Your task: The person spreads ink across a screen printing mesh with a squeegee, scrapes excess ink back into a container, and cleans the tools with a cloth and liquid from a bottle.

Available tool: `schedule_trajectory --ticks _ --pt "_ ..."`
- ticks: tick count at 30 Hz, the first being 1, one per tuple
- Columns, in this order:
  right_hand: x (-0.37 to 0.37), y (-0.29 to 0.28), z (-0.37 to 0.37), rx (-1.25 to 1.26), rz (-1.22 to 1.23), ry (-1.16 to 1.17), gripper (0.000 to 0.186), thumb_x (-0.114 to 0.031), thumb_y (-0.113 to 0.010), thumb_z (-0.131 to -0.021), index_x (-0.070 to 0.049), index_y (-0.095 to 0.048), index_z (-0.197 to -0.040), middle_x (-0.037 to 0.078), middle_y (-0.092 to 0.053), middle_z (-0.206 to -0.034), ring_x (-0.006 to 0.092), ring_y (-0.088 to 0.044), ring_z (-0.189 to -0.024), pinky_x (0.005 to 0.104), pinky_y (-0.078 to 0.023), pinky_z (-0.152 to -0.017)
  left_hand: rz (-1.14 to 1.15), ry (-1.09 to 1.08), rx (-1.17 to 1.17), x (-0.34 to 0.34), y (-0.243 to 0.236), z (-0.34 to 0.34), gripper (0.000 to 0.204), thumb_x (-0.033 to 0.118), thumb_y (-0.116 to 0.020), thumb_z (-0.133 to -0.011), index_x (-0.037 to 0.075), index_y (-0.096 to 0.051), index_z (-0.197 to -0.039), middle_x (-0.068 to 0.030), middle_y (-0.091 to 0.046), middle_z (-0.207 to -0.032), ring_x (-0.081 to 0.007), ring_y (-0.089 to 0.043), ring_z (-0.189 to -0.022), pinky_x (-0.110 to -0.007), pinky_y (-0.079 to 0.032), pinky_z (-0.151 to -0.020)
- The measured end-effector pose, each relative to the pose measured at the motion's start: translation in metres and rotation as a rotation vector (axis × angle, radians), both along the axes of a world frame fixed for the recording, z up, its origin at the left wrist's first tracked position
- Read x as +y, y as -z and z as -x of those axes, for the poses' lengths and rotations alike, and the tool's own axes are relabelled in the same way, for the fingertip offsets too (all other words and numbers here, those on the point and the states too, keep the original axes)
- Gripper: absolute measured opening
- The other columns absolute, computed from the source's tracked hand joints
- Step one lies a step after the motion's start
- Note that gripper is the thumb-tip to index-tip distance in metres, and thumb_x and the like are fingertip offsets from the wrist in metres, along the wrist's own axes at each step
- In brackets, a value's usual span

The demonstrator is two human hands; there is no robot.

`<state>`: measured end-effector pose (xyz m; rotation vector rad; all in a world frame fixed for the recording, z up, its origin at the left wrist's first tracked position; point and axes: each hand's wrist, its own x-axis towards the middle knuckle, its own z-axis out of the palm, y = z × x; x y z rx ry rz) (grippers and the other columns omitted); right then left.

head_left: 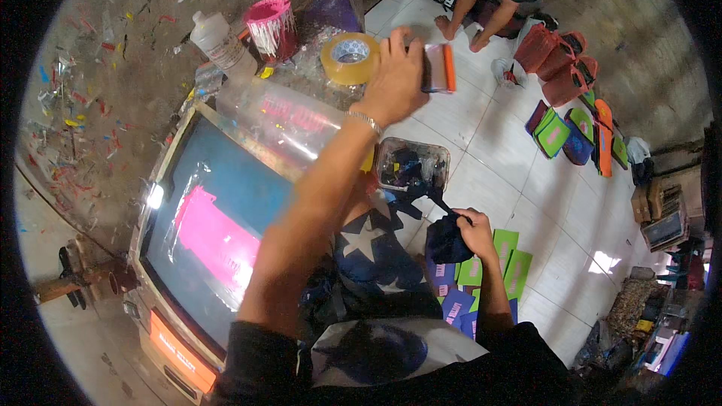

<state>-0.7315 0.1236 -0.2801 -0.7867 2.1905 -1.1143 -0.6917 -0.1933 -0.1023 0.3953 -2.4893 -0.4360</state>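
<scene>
My left hand point(397, 79) is raised beside a roll of clear tape point(350, 59), its fingers closed round a flat squeegee point(444, 68) with an orange edge. Low on the right, my right hand point(477, 234) grips a dark cloth point(445, 240). Dark strips trail from that cloth toward a clear plastic tub point(380, 169) of stained rags. To the left of my left forearm lies a printing screen point(207, 116) with blue mesh in a wooden frame. Bright pink ink point(218, 237) is spread over the mesh. Part of the screen's right side is hidden by my forearm.
A white plastic bottle point(218, 41) and an ink-smeared pink pot point(271, 30) stand at the far left. Green and purple printed pieces point(517, 274) lie on the tiled floor. Red bundles point(553, 64) and stacked pieces point(553, 135) sit farther right. Another person's legs point(489, 7) are at the back.
</scene>
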Motion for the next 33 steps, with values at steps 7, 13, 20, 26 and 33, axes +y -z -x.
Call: schedule_trajectory --ticks 7,13,20,26,33 --pt "0.038 0.015 0.005 0.035 0.061 0.007 0.026 -0.006 -0.057 -0.082 0.0 -0.067 -0.104 0.018 -0.066 -0.088 0.0264 -0.063 -0.082 0.0326 -0.048 -0.077 0.173 -0.005 -0.604 -0.027 0.058 0.012 0.075 0.036 -0.086 -0.055 -0.002 -0.059 -0.114 -0.019 -0.042 -0.132 -0.0337 -0.043 -0.122 -0.042 -0.039 -0.101" --pt "0.042 0.005 0.015 0.012 0.087 0.06 0.024 -0.006 -0.057 -0.082 0.002 -0.066 -0.103 0.017 -0.066 -0.09 0.026 -0.064 -0.084 0.0319 -0.048 -0.079 0.281 -0.028 -0.786 -0.04 0.077 0.019 0.116 0.044 -0.086 -0.055 -0.004 -0.025 -0.142 -0.0173 -0.046 -0.137 -0.0307 -0.044 -0.127 -0.042 -0.038 -0.104" --pt "-0.01 -0.023 0.001 -0.086 0.105 0.002 0.03 -0.004 -0.053 -0.078 0.002 -0.066 -0.105 0.013 -0.068 -0.094 0.0207 -0.062 -0.084 0.0288 -0.047 -0.08 0.082 0.003 -0.431 -0.009 0.007 -0.038 0.067 0.035 -0.076 -0.071 0.004 -0.05 -0.125 -0.0183 -0.059 -0.115 -0.034 -0.057 -0.106 -0.044 -0.048 -0.087" --pt "0.005 -0.093 -0.009 -0.232 0.335 -0.098 0.032 0.0 -0.05 -0.075 0.002 -0.059 -0.106 0.015 -0.057 -0.112 0.0227 -0.053 -0.104 0.0366 -0.04 -0.098 -0.502 0.369 0.109 0.123 0.028 -0.132 0.06 0.034 -0.066 -0.082 -0.002 -0.049 -0.127 -0.024 -0.06 -0.111 -0.0418 -0.058 -0.099 -0.048 -0.047 -0.085" --pt "-0.067 -0.157 -0.085 -0.387 0.345 -0.472 0.035 -0.02 -0.055 -0.075 0.005 -0.051 -0.099 0.017 -0.056 -0.098 0.0212 -0.053 -0.089 0.0328 -0.044 -0.085 -0.757 0.09 0.105 0.154 0.058 -0.243 0.023 0.022 -0.064 -0.085 0.0 -0.065 -0.09 -0.0193 -0.064 -0.088 -0.0377 -0.061 -0.086 -0.046 -0.047 -0.074"
